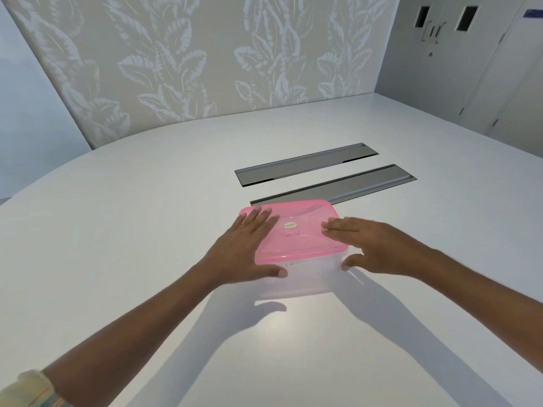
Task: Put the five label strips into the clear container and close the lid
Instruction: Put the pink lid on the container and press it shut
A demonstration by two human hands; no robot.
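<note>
While hands flank pink lid, two grey table slots just behind

An office meeting room is showing here. A large white conference table is carrying two recessed cable hatches, facing double doors.

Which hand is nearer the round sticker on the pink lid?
Left. The left hand lies just left of the round sticker; the right hand rests farther off on the pink lid.
</note>
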